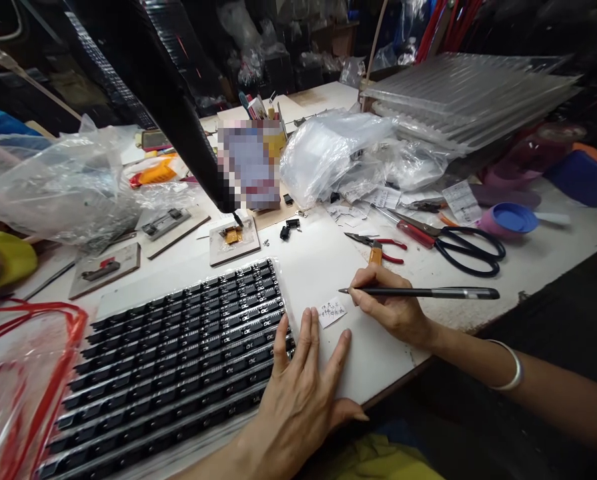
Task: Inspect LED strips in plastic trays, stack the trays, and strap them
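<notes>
Fingers (365,287) of right hand (393,307) clamp pen (428,292) | left hand (303,387) splayed flat | tray (173,360) holds black parts

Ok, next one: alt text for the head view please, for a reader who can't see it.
A person's right hand holds a black pen with its tip by a small handwritten paper label, while the left hand lies flat on the white worktable beside a tray of black components. Scissors, pliers and plastic bags lie behind.

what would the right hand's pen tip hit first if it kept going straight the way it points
Held in the right hand, the pen points left, so it would probably cross bare white board and meet the tray of black parts first; depth is unclear.
</notes>
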A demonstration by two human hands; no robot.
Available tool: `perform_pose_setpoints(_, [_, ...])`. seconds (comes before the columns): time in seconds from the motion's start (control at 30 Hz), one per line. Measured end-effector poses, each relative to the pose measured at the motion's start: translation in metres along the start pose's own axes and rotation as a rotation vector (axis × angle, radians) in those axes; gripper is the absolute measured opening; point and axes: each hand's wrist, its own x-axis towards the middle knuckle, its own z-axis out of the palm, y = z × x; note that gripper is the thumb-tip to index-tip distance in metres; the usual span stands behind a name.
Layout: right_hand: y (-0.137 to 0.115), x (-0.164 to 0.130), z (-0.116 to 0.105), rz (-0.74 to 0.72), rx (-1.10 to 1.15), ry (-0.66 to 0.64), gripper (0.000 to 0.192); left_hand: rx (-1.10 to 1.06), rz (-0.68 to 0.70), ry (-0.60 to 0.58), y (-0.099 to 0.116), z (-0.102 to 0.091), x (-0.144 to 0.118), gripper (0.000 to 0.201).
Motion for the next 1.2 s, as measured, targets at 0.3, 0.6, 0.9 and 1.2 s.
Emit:
perform_pose_setpoints(0.3, [-0.017, -0.003, 0.015, 0.067, -0.004, -0.333, 0.014, 0.007, 0.066, -0.037, -0.004, -0.005, -0.002, 0.106])
perform_pose_setpoints(0.6, [-0.004, -0.008, 0.023, -0.038, -0.058, -0.385, 0.021, -0.003, 0.086, -0.028, -0.005, -0.007, -0.001, 0.106])
perform_pose_setpoints(0.9, [-0.002, -0.009, 0.025, -0.108, -0.127, -0.4, 0.024, -0.028, 0.083, -0.012, -0.005, -0.006, -0.004, 0.102])
perform_pose_setpoints(1.2, [-0.003, -0.008, 0.025, -0.128, -0.109, -0.394, 0.024, -0.022, 0.089, -0.015, -0.006, -0.007, -0.003, 0.102])
